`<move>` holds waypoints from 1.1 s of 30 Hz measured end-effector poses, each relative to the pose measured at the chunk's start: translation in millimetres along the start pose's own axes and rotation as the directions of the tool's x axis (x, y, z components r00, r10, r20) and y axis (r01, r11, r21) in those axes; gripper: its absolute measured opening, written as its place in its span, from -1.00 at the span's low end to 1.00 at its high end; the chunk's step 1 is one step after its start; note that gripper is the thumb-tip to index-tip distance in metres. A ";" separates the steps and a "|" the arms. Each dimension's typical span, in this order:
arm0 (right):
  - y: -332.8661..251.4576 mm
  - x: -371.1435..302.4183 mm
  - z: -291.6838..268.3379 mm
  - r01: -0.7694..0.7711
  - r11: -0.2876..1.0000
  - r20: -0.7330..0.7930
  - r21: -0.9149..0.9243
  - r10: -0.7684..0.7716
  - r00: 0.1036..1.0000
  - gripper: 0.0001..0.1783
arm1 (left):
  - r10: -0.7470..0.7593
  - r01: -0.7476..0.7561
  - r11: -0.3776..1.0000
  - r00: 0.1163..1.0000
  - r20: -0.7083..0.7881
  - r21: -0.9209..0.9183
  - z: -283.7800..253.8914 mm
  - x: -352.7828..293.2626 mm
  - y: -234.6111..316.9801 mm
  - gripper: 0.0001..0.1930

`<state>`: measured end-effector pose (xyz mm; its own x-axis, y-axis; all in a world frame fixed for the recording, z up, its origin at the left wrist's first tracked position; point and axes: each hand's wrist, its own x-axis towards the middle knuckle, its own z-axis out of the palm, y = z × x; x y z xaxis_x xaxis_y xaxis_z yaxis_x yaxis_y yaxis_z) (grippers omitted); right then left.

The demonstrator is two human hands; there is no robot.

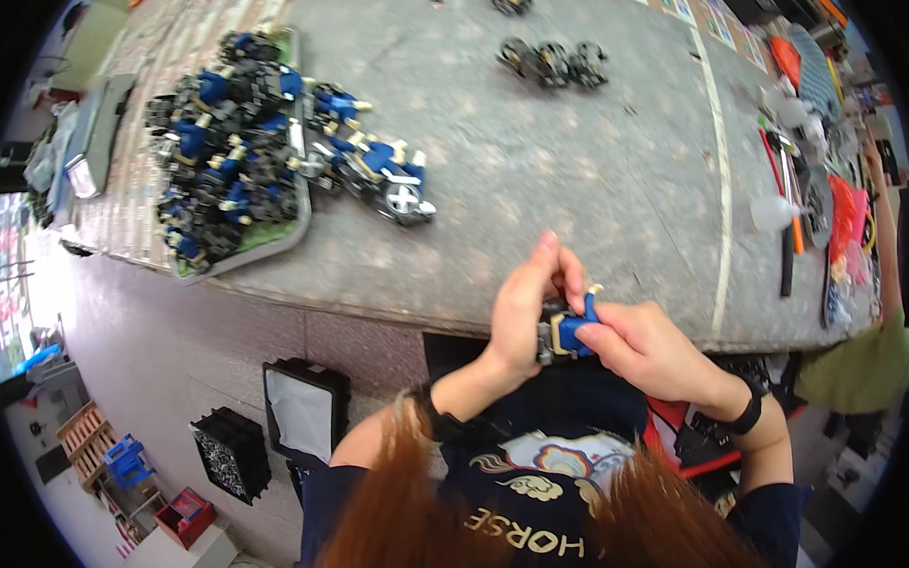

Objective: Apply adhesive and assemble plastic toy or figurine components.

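Close to the table's near edge, both hands hold a toy rider figure [573, 333] with a blue body, beige parts and a dark grey and black section that looks like a small motorcycle. My left hand [521, 312] wraps around its dark side, fingers curled over the top. From the other side, my right hand [649, 349] pinches the blue body between thumb and fingers. The fingers hide much of the toy. Left of my hands, several similar blue and black toy motorcycles with riders [375, 167] lie on the table, against a tray.
That grey-green tray [297, 224] is heaped with more toys at the table's left. Black wheeled toy parts [552, 64] lie at the far middle. Tools and a white bottle [772, 213] line the right side. Black crates [230, 455] stand on the floor. Another person's green sleeve [853, 365] shows at right.
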<state>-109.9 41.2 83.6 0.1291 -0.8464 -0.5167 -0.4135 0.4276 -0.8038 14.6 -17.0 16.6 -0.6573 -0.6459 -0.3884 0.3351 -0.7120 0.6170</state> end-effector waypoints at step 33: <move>-39.6 263.1 -141.5 -0.074 0.674 -0.298 -0.735 -0.222 0.928 -0.04 | 0.652 -0.431 -0.188 0.617 0.441 0.882 -28.1 0.3 -8.4 -0.80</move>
<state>-187.1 -243.3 21.2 -0.0564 -0.9754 -0.2131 -0.9507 0.1177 -0.2868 30.6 -18.9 -8.0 -0.4850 -0.7413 0.4638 -0.3750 0.6555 0.6555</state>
